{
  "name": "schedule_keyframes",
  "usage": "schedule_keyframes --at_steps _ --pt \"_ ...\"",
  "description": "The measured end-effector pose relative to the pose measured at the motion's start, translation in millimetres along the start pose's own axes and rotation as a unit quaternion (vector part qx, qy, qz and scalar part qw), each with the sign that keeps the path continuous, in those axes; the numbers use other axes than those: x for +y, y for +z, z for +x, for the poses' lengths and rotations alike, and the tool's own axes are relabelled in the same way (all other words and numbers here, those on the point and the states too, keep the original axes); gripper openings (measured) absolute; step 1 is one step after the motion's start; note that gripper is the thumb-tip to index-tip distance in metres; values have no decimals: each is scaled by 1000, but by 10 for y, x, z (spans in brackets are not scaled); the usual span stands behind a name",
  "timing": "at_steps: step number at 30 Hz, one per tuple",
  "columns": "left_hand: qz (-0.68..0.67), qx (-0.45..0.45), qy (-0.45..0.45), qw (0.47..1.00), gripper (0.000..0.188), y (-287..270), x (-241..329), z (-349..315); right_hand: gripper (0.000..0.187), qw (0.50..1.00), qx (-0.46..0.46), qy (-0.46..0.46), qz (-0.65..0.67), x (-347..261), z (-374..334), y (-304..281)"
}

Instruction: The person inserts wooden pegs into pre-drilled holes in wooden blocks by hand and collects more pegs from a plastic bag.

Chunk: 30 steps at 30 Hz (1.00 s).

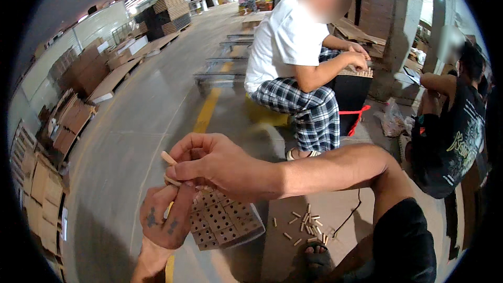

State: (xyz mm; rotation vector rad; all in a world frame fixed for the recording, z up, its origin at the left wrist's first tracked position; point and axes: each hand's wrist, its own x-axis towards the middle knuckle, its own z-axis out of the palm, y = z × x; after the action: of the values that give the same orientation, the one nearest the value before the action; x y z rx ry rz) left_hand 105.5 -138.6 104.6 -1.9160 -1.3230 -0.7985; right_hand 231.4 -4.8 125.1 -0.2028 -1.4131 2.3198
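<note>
My right hand (217,167) reaches across from the right, thumb and fingers pinched on a short pale wooden dowel (168,158) that sticks out past the fingertips. Just beneath, a second pale piece (172,181) shows between the two hands. My left hand (165,215) is closed, its fingers meeting the right fingertips; what it grips is hidden. Below and right of the hands sits a cluster of wooden blocks (225,224) with drilled holes. Several loose wooden dowels (305,220) lie scattered on a cardboard sheet (285,207).
A seated person in a white shirt (283,34) works over a black box (352,94) ahead. Another person in black (453,126) sits at right. My sandalled foot (317,256) is near the dowels. Stacked boards (76,120) line the left; a pillar (406,26) stands behind.
</note>
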Motion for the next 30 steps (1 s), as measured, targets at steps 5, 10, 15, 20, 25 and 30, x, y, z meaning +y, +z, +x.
schedule_keyframes --at_steps 5,10,15,20,25,30 --pt "46 11 -48 998 22 -113 -219 -191 24 998 -44 26 -44 187 59 -155" --pt "-434 39 -426 793 13 173 -353 -241 36 983 -20 4 -185 249 90 -550" --pt "-384 -19 -553 739 16 411 -276 -867 26 988 21 72 -136 494 43 -688" --pt "-289 -77 -465 833 18 369 -347 -930 19 980 -2 22 -199 566 59 -664" --pt "-144 -135 -347 917 18 310 -391 -827 14 967 -22 2 -256 620 157 -500" --pt "-80 -150 -255 952 14 317 -387 -822 14 958 -38 -38 -281 839 277 -460"
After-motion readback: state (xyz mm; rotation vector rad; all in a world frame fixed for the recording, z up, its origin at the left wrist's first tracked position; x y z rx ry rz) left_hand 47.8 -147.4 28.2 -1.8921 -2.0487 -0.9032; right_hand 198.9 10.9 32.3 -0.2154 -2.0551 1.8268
